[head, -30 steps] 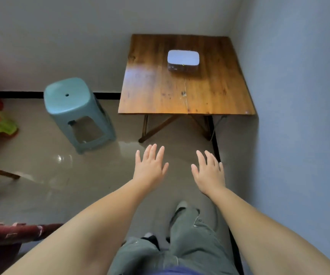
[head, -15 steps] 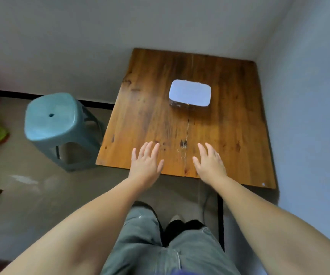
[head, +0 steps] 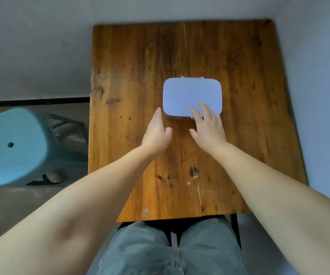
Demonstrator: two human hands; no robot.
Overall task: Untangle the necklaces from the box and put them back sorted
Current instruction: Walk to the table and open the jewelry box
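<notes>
A pale blue-white rounded box (head: 189, 92) with its lid closed sits on the wooden table (head: 132, 76), right of centre. No necklace shows; the box's inside is hidden. My left hand (head: 157, 132) hovers edge-on just off the box's near left corner, fingers together, holding nothing. The fingertips of my right hand (head: 207, 126) overlap the near right part of the lid, fingers spread; whether they touch it I cannot tell.
A light blue plastic stool (head: 13, 145) stands on the floor left of the table. Grey walls close in behind and to the right of the table. My legs in grey trousers (head: 170, 249) are at the table's near edge.
I have come up to the table; the view now looks down onto it. Both hands have moved forward from the near edge to the box.
</notes>
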